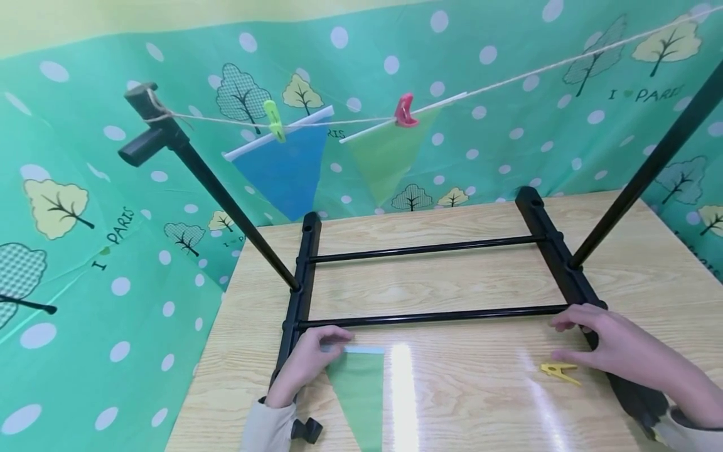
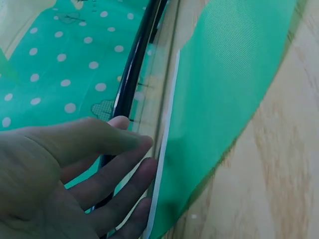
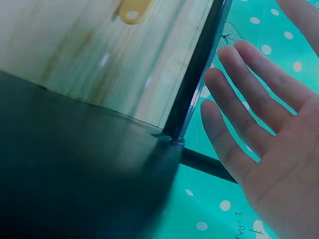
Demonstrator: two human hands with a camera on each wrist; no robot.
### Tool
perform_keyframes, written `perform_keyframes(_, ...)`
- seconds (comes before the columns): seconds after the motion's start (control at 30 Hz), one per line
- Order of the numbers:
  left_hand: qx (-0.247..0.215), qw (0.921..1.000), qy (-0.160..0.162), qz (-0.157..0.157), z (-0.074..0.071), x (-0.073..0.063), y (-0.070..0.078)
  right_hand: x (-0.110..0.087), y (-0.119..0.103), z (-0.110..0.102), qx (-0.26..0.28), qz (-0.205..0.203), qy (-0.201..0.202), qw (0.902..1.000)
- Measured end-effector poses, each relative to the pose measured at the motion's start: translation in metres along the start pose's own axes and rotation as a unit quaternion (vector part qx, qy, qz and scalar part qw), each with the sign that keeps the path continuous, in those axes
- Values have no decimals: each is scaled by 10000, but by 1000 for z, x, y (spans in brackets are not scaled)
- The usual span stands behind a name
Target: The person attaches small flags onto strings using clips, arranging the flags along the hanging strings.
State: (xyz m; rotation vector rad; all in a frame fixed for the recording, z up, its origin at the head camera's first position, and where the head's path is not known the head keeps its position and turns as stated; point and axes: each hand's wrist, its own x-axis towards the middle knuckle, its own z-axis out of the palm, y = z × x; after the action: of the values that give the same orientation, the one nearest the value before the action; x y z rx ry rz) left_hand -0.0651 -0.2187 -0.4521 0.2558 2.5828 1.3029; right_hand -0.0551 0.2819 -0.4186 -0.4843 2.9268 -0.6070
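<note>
A green triangular pennant (image 1: 361, 386) with a pale top strip lies on the table at the front. My left hand (image 1: 312, 359) is at its upper left corner with fingers loosely bent. In the left wrist view, the fingertips (image 2: 144, 169) come right beside the pennant's white edge; whether they touch it I cannot tell. My right hand (image 1: 612, 345) hovers by the rack's right foot, fingers spread and holding nothing. Just left of that hand lies a yellow clothespin (image 1: 559, 371). In the right wrist view, only one end of the clothespin (image 3: 134, 11) shows.
A black rack (image 1: 423, 250) stands on the wooden table. From its left post (image 1: 226, 207) a white string (image 1: 525, 72) runs to the upper right. A green clip (image 1: 274, 120) holds a blue pennant (image 1: 288, 166) there, and a pink clip (image 1: 405, 111) a light green pennant (image 1: 390, 154).
</note>
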Motion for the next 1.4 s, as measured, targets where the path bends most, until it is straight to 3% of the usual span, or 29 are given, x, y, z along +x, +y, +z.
perform_keyframes(0.13,357,9993,50,-101,2,0,-1,0,5,4,80,10,-294,9995)
perform_keyframes(0.3,487,9985,-6,-242,5,2,-2,0,15,6,235,-74,-897,9957)
perform_keyframes(0.53,547,9977,-7,-399,7,3,1,-2,26,12,509,-426,-1228,9902)
perform_keyframes(0.87,727,9944,98,-758,8,3,5,-1,32,20,1077,-759,-1371,9818)
perform_keyframes(1.03,767,9933,151,-852,7,2,7,1,30,22,1206,-614,-1555,9785)
perform_keyframes(1.2,816,9930,165,-835,8,1,7,1,27,24,1191,-477,-1587,9790)
perform_keyframes(1.4,769,9947,165,-667,8,1,5,1,26,25,1156,-637,-1432,9809)
